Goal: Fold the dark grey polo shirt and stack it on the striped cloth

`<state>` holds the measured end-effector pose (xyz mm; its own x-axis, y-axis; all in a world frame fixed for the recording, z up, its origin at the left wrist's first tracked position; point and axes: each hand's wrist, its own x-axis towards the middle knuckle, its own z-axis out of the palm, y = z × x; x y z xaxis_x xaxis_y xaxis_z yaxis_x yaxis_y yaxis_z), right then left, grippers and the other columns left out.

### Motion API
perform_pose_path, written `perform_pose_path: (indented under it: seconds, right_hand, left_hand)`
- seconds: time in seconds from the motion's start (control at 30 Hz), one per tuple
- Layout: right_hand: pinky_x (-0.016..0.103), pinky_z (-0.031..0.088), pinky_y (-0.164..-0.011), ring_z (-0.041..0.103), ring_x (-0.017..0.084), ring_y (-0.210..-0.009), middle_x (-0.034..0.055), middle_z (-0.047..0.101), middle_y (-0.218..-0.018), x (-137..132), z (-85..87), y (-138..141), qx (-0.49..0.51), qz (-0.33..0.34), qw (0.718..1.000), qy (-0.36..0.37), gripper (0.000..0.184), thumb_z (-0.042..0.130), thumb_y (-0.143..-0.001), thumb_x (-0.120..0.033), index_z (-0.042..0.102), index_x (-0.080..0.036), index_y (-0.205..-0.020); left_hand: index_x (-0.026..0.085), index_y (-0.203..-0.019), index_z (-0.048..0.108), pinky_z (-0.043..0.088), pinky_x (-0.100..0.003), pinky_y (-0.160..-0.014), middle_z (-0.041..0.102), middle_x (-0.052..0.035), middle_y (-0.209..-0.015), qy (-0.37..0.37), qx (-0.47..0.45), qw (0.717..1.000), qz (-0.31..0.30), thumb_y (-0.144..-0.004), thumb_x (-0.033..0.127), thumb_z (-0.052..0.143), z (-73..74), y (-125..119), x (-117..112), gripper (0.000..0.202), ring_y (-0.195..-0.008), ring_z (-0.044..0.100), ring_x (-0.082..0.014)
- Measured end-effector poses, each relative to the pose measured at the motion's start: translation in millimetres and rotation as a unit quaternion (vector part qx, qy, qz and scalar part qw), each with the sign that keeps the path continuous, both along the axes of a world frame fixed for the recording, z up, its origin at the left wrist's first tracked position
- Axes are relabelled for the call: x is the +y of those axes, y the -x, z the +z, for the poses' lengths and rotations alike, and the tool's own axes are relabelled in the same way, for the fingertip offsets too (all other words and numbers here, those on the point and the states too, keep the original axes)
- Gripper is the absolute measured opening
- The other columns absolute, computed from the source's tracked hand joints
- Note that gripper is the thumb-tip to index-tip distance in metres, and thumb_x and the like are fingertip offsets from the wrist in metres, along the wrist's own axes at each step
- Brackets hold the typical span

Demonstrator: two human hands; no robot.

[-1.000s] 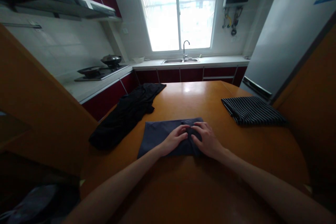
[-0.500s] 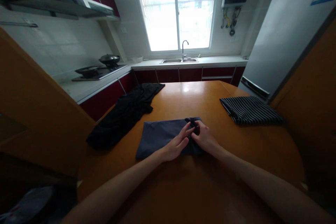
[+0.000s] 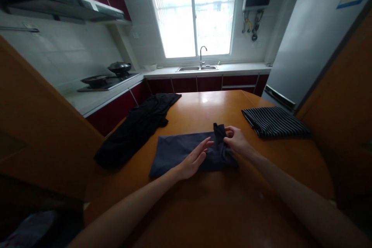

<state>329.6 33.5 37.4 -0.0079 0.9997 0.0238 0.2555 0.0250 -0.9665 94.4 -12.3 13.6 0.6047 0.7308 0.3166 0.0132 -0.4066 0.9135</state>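
Observation:
A dark blue-grey folded garment (image 3: 177, 149) lies flat on the wooden table in front of me. My left hand (image 3: 194, 159) rests over its middle, fingers stretched out and pointing up to the right. At the garment's right end, my right hand (image 3: 236, 139) pinches a darker, bunched edge of the cloth between thumb and fingers. That edge stands up a little from the rest, and the fabric below it is wrinkled. The garment's exact kind cannot be made out.
Black clothing (image 3: 136, 128) lies loosely along the table's left side. A folded black-and-white striped cloth (image 3: 276, 122) sits at the right on the wooden table (image 3: 203, 108). Beyond are a sink (image 3: 197, 68), a stove with pans (image 3: 99, 81) and a fridge (image 3: 302, 46).
My right hand has moved right, away from my left hand, drawing the dark edge of the garment with it. The left hand stays in about the same place.

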Motion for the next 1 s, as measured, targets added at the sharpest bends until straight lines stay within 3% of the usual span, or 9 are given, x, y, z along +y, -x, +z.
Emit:
perform_pose_path:
  seconds: [0.17,0.27,0.33,0.47,0.57,0.63,0.77,0.87,1.0]
  right_hand:
    - [0.022,0.047,-0.049,0.06,0.013,-0.052,-0.0013,0.065,-0.068,15,20.2,-68,-0.034,-0.032,0.997,0.069,0.055,0.06,-0.069,-0.006,0.058,-0.014,-0.122]
    - [0.026,0.049,-0.053,0.063,0.017,-0.058,0.0044,0.069,-0.073,24,14.7,-101,-0.183,-0.072,0.978,0.07,0.058,0.061,-0.074,-0.009,0.055,-0.011,-0.131]
    - [0.032,0.054,-0.065,0.069,0.023,-0.074,0.0123,0.072,-0.085,27,9.4,-110,-0.302,-0.092,0.948,0.044,0.051,0.062,-0.08,-0.016,0.058,-0.009,-0.13]
    - [0.044,0.05,-0.095,0.067,0.032,-0.108,0.021,0.07,-0.115,21,3.2,-89,-0.428,-0.104,0.896,-0.063,0.038,0.051,-0.092,-0.025,0.065,-0.01,-0.124]
    - [0.04,0.039,-0.112,0.054,0.027,-0.13,0.0178,0.061,-0.137,8,-6.4,-48,-0.397,-0.012,0.897,-0.196,0.045,0.043,-0.096,-0.023,0.058,-0.012,-0.137]
    - [0.044,0.028,-0.12,0.038,0.026,-0.145,0.0152,0.047,-0.153,0,-18.1,-22,-0.394,0.075,0.888,-0.226,0.052,0.043,-0.098,-0.029,0.048,-0.014,-0.148]
    - [0.056,0.012,-0.122,0.019,0.028,-0.153,0.0138,0.03,-0.163,0,-41.6,-11,-0.436,0.132,0.877,-0.15,0.06,0.038,-0.102,-0.047,0.04,-0.018,-0.154]
    - [0.059,0.007,-0.122,0.014,0.029,-0.154,0.0144,0.025,-0.165,14,-49.7,-33,-0.473,0.074,0.872,-0.104,0.062,0.036,-0.102,-0.05,0.038,-0.018,-0.155]
    - [0.056,0.012,-0.122,0.015,0.03,-0.154,0.0179,0.022,-0.165,32,-52.3,-61,-0.486,-0.017,0.873,-0.04,0.066,0.029,-0.104,-0.051,0.032,-0.011,-0.157]
  left_hand:
    - [0.031,-0.156,0.034,0.032,-0.049,-0.118,0.052,-0.0105,-0.149,0.003,0.01,0.999,0.032,-0.104,0.053,0.039,-2.0,0,2,0.056,-0.139,0.046,-0.0274]
    - [0.031,-0.155,0.034,0.032,-0.049,-0.119,0.053,-0.0098,-0.148,-0.008,0.027,0.999,0.035,-0.105,0.05,0.038,-2.1,1,3,0.054,-0.138,0.047,-0.0261]
    - [0.03,-0.155,0.035,0.033,-0.048,-0.118,0.054,-0.0096,-0.147,-0.01,0.035,0.999,0.036,-0.105,0.05,0.037,-1.5,1,2,0.053,-0.138,0.047,-0.0254]
    - [0.028,-0.152,0.04,0.035,-0.046,-0.117,0.054,-0.0093,-0.146,-0.01,0.046,0.998,0.035,-0.106,0.049,0.036,0.2,1,2,0.051,-0.137,0.049,-0.0245]
    - [0.026,-0.146,0.049,0.036,-0.044,-0.117,0.056,-0.0085,-0.146,-0.018,0.068,0.997,0.042,-0.106,0.048,0.037,1.5,0,1,0.047,-0.136,0.049,-0.0244]
    - [0.025,-0.141,0.054,0.036,-0.042,-0.117,0.058,-0.0082,-0.143,-0.029,0.09,0.994,0.047,-0.106,0.047,0.038,2.9,0,2,0.045,-0.134,0.051,-0.0244]
    - [0.022,-0.134,0.06,0.036,-0.04,-0.116,0.061,-0.0087,-0.139,-0.062,0.127,0.988,0.053,-0.106,0.045,0.038,8.1,-1,0,0.043,-0.131,0.054,-0.0241]
    - [0.024,-0.139,0.057,0.032,-0.04,-0.119,0.057,-0.0085,-0.144,-0.089,0.147,0.983,0.06,-0.105,0.046,0.039,11.4,-2,-2,0.044,-0.135,0.05,-0.024]
    - [0.023,-0.153,0.04,0.022,-0.04,-0.124,0.039,-0.0092,-0.159,-0.105,0.212,0.966,0.107,-0.104,0.05,0.036,6.3,1,0,0.056,-0.148,0.034,-0.0236]
